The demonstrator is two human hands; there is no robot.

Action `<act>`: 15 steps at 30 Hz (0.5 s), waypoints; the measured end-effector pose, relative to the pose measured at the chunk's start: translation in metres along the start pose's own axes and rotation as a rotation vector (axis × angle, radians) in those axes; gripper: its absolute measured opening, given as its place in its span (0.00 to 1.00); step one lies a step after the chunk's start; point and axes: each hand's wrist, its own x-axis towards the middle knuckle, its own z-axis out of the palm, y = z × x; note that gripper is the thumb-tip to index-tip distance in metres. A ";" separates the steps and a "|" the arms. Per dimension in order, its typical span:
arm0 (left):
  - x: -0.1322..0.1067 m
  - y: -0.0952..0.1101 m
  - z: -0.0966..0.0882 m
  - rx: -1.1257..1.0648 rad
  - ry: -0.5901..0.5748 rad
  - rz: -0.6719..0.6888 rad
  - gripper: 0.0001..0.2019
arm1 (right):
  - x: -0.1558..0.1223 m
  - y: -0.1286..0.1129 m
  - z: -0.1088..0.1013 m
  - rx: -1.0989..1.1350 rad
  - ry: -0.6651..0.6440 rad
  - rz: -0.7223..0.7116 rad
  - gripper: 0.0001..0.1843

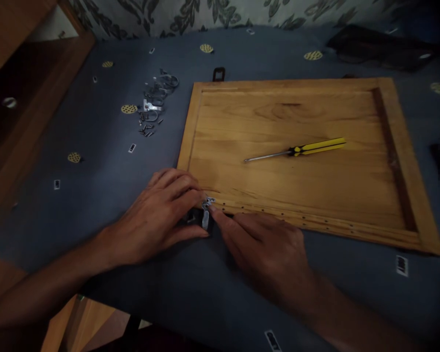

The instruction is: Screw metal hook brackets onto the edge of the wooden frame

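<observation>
A wooden cabinet door (289,186) lies flat on a blue cloth, with a row of small holes along its near edge. At its near left corner sits a small metal hinge (207,211). My left hand (161,215) pinches the hinge from the left. My right hand (264,249) touches it from the right with a fingertip on its top. A yellow and black screwdriver (304,148) rests on the middle of the door, away from both hands.
A pile of metal hinges and screws (154,100) lies on the cloth to the far left of the door. A dark object (381,46) sits at the back right. Wooden furniture (25,93) stands along the left.
</observation>
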 end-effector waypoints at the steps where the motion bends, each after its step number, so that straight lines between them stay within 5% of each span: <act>1: 0.000 0.000 0.000 -0.003 0.000 -0.002 0.20 | 0.000 0.000 0.000 0.002 -0.002 0.001 0.16; 15: 0.001 0.000 0.001 -0.039 0.014 -0.017 0.22 | 0.003 0.000 0.000 -0.021 0.009 0.002 0.17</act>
